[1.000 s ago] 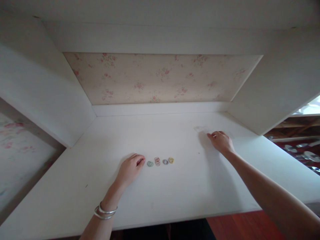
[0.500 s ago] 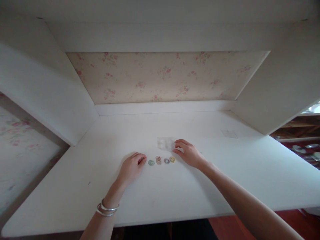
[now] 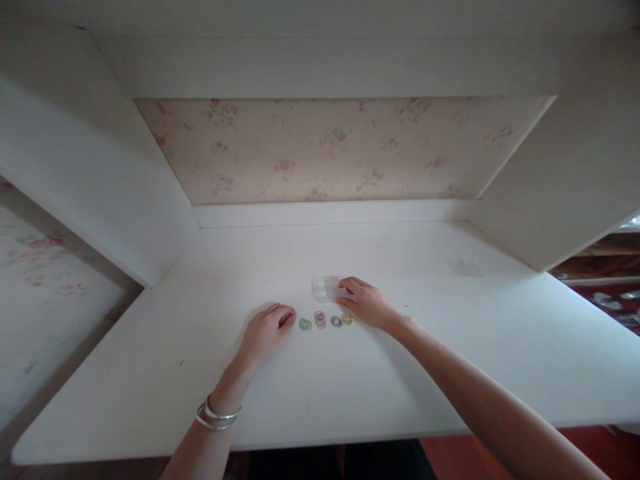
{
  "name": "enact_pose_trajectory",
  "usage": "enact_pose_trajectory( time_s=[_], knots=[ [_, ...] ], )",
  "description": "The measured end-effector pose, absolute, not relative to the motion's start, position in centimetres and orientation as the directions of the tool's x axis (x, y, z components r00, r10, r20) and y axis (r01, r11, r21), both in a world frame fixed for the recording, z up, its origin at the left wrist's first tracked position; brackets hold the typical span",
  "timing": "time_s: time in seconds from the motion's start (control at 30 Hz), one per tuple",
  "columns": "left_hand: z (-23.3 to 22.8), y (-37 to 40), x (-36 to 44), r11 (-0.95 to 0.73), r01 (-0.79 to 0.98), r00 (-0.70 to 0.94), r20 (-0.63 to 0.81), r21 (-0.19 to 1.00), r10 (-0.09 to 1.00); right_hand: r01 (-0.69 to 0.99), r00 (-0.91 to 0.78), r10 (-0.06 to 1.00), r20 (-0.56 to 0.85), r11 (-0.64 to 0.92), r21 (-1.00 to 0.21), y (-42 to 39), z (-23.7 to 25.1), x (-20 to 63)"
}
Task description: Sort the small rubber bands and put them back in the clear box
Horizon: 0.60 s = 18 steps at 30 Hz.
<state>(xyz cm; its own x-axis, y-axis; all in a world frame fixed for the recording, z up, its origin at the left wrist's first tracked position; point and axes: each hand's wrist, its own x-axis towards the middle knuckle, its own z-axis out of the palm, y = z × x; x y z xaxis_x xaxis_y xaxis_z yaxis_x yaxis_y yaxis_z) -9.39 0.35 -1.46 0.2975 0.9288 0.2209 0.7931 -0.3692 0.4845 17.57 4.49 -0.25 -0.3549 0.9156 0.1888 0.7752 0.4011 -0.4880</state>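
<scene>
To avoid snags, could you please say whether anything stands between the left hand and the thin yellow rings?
Yes, thin green rings, thin pink rings and thin grey rings lie between the left hand and thin yellow rings.

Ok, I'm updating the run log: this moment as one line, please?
left hand: curled beside green rings | right hand: at right end of clear container | rightward from green: pink rings, grey rings, yellow rings

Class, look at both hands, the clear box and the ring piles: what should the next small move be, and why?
Probably, the left hand should pick up the green rings: it rests right beside them, and the right hand is at the clear box, just beyond the piles.
</scene>
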Motion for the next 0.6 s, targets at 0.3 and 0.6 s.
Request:
enact_pose_trajectory(
  time_s=[0.3, 0.6],
  knots=[
    [-0.9, 0.0, -9.3, -0.386, 0.795, 0.317, 0.222, 0.468, 0.922, 0.661, -0.008, 0.911, 0.413, 0.314, -0.681, 3.5, -0.6, 18.2],
    [-0.4, -0.7, -9.2, -0.448, 0.724, 0.412, 0.191, 0.524, 0.891, 0.607, 0.165, 0.888, 0.429, 0.251, -0.754, 1.2, -1.6, 16.7]
  ],
)
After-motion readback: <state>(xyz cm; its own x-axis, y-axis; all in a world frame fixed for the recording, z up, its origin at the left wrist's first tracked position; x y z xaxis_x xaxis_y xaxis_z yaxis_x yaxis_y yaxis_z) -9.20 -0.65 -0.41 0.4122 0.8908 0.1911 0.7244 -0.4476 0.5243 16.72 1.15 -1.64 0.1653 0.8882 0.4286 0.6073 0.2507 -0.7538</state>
